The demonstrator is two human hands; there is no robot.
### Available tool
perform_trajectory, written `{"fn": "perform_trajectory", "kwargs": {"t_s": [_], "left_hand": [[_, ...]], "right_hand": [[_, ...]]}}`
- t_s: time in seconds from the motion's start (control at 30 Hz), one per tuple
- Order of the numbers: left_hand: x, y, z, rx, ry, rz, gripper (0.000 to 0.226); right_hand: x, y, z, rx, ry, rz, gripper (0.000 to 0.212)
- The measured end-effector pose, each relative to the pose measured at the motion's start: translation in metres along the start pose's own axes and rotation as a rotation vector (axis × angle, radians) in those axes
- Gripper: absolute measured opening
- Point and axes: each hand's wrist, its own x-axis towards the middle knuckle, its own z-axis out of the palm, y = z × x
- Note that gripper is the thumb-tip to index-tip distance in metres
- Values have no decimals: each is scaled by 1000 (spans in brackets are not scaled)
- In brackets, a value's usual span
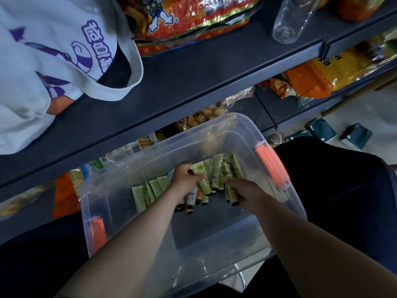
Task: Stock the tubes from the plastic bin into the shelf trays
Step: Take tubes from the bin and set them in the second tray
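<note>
Both in the bin (214, 250): left hand (186, 178) and right hand (243, 193) curled around one bundle of tubes (214, 175), long axes running twelve to six, caps at six; shelf (193, 82) at twelve.

Pale green black-capped tubes (214, 175) lie bunched, perhaps a dozen, inside the clear plastic bin (137, 175).

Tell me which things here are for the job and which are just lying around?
For the job: green tubes, clear plastic bin, left hand and right hand gathering tubes.

Just lying about: snack bags, empty plastic bottle, white cloth bag, teal packs on floor.
</note>
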Motion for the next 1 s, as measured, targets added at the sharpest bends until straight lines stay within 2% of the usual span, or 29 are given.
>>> {"fn": "perform_trajectory", "kwargs": {"t_s": [0.07,0.27,0.4,0.53,0.67,0.77,0.87,0.93,1.0], "left_hand": [[-5,4,-4,-60,-4,-7,13],[-34,24,-25,-245,-53,-23,11],[-66,39,-46,-324,-71,51,9],[-102,59,-69,-340,-88,157,12],[-135,81,-98,-254,-109,288,16],[-162,102,-123,-209,-111,378,19],[-192,125,-148,-210,-109,440,18],[-211,139,-164,-182,-96,492,18],[-233,153,-180,-143,-63,542,22]], "right_hand": [[-8,-4,3,19,-82,-43,20],[-52,-20,15,0,-280,-231,3],[-81,-28,26,21,-339,-319,21],[-114,-40,40,-158,-369,-423,21],[-158,-56,62,-288,-421,-510,36],[-194,-72,78,-427,-404,-628,18],[-230,-87,97,-543,-403,-752,10],[-254,-96,108,-627,-390,-833,14],[-280,-106,121,-711,-397,-922,26]]}}
